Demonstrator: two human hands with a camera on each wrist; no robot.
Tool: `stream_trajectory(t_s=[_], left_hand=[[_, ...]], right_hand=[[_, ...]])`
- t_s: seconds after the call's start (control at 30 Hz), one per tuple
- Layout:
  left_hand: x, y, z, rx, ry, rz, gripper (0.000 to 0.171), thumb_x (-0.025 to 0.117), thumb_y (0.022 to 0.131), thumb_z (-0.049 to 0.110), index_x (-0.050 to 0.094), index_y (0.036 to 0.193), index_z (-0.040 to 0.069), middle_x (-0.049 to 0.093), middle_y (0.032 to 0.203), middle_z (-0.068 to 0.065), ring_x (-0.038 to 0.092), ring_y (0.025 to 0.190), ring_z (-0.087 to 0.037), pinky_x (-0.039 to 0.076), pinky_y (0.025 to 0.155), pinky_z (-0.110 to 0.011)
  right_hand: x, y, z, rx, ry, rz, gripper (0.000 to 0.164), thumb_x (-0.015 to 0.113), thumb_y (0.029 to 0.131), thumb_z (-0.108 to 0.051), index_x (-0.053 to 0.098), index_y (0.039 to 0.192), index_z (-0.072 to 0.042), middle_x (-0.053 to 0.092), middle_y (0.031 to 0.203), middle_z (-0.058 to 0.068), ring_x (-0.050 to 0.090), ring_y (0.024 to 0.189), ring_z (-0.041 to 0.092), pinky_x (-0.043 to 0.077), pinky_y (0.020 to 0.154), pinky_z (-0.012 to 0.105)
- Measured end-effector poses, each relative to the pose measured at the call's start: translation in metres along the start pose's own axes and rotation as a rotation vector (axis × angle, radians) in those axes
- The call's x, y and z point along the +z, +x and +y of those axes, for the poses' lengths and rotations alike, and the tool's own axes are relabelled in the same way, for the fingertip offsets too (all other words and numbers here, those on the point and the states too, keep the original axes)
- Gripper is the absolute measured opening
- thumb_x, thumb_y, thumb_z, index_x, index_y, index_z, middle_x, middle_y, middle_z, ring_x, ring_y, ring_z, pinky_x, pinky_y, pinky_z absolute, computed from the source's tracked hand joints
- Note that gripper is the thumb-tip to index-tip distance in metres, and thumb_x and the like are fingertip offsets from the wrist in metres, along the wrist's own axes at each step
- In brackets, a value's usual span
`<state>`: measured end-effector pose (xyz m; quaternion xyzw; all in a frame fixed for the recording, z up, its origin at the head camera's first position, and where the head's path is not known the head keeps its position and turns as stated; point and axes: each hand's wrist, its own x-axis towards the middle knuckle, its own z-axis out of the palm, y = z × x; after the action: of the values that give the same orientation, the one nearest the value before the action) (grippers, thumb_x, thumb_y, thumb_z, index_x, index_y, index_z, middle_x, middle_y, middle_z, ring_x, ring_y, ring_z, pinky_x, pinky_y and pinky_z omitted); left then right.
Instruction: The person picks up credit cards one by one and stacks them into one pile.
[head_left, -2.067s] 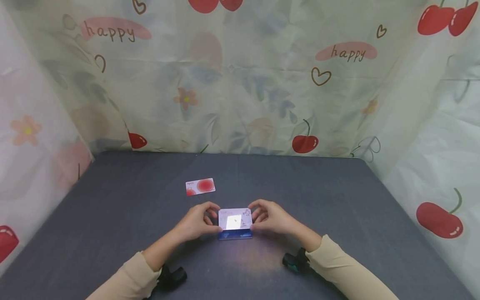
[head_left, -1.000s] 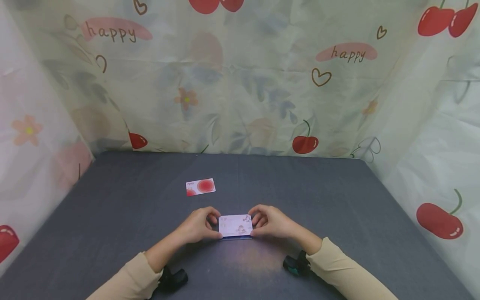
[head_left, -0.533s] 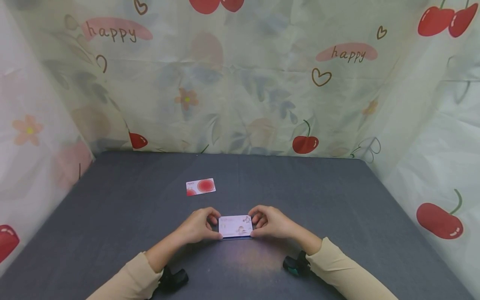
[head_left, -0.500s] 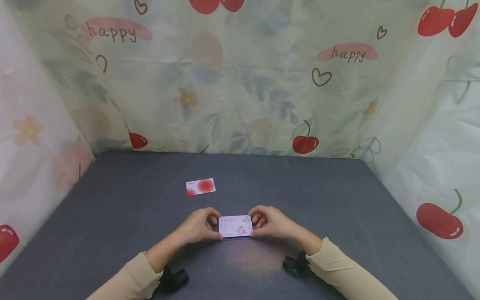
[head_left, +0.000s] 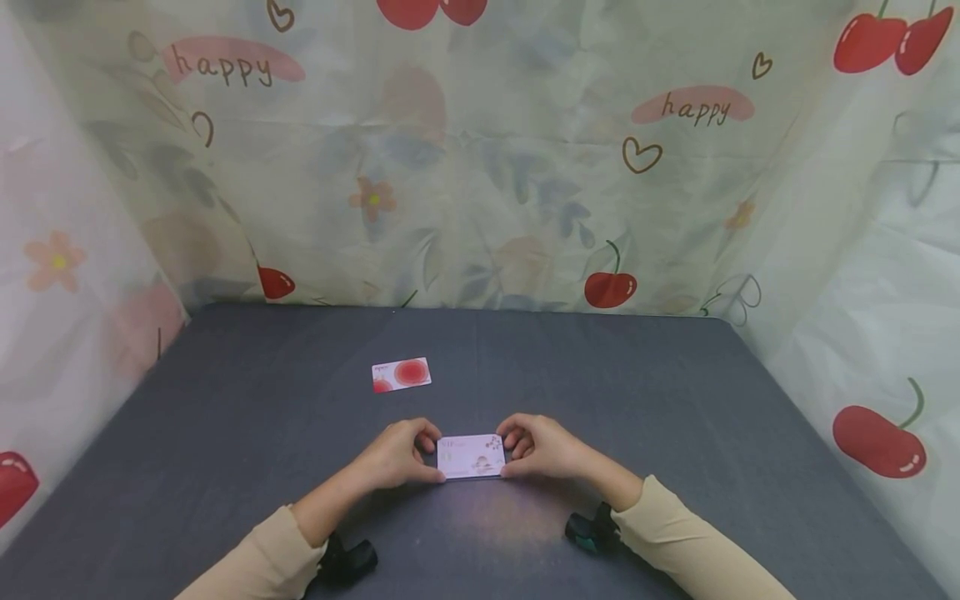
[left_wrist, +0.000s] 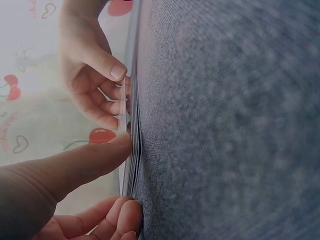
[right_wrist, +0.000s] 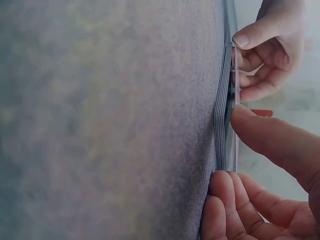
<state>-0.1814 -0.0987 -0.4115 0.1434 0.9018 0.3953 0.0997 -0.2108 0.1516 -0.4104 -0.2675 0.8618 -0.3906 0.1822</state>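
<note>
A pale pink VIP card [head_left: 470,455] with a small floral print lies between both hands, over a stack of cards [left_wrist: 134,165]. My left hand [head_left: 400,455] pinches its left end, and my right hand [head_left: 544,447] pinches the right end, thumbs at the near corners and index fingers at the far ones. From the right wrist view, the pale card [right_wrist: 236,150] shows a narrow gap from the stack's layered edges. The lower fingers there sit right beside the end of the stack. Most of the stack is hidden beneath the pink card in the head view.
A white card with red circles [head_left: 411,372] lies farther back, left of centre, on the dark grey tablecloth [head_left: 637,392]. Printed cherry curtains [head_left: 487,208] enclose the table's back and sides. Black wrist cameras [head_left: 348,560] hang below both sleeves.
Both hands have brought the pink card slightly toward me and down over the stack. The blue card visible under its near edge earlier is now almost fully covered. The red-circled card stays put.
</note>
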Motion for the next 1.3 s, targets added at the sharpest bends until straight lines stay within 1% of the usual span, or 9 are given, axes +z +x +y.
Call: stream_trajectory(t_s=[0.2,0.47,0.87,1.3], left_hand=[[0.0007,0.0002,-0.0006,-0.009,0.002,0.001,0.047,0.084,0.065,0.013,0.061,0.104,0.000,0.058,0.085,-0.005,0.051,0.063,-0.010,0.043,0.057,-0.020],[0.0004,-0.0006,-0.0009,0.017,0.012,0.004,0.046,0.084,0.064,0.013,0.061,0.102,0.000,0.058,0.084,-0.006,0.051,0.064,-0.010,0.043,0.057,-0.019],[0.0011,0.0004,-0.0005,0.005,0.027,0.005,0.046,0.084,0.064,0.013,0.062,0.102,0.000,0.059,0.084,-0.005,0.051,0.064,-0.010,0.043,0.058,-0.020],[-0.0001,-0.0018,0.0025,-0.002,0.034,0.004,0.047,0.084,0.064,0.013,0.062,0.102,0.000,0.058,0.084,-0.007,0.050,0.064,-0.010,0.043,0.058,-0.020]], right_hand=[[0.0004,0.0005,0.0013,-0.003,-0.022,-0.001,0.045,0.078,0.072,-0.010,0.056,0.109,0.003,0.057,0.090,0.010,0.054,0.075,0.011,0.046,0.065,0.015],[0.0012,0.0013,0.0023,0.002,-0.063,-0.004,0.045,0.078,0.073,-0.014,0.057,0.109,0.001,0.058,0.090,0.008,0.053,0.077,0.011,0.046,0.066,0.016],[0.0013,0.0008,0.0013,-0.002,-0.066,-0.003,0.044,0.079,0.073,-0.013,0.057,0.109,0.002,0.058,0.090,0.008,0.053,0.076,0.011,0.046,0.065,0.016],[0.0025,0.0016,0.0008,0.013,-0.077,0.003,0.045,0.079,0.072,-0.012,0.057,0.109,0.001,0.057,0.090,0.007,0.052,0.077,0.012,0.045,0.065,0.016]])
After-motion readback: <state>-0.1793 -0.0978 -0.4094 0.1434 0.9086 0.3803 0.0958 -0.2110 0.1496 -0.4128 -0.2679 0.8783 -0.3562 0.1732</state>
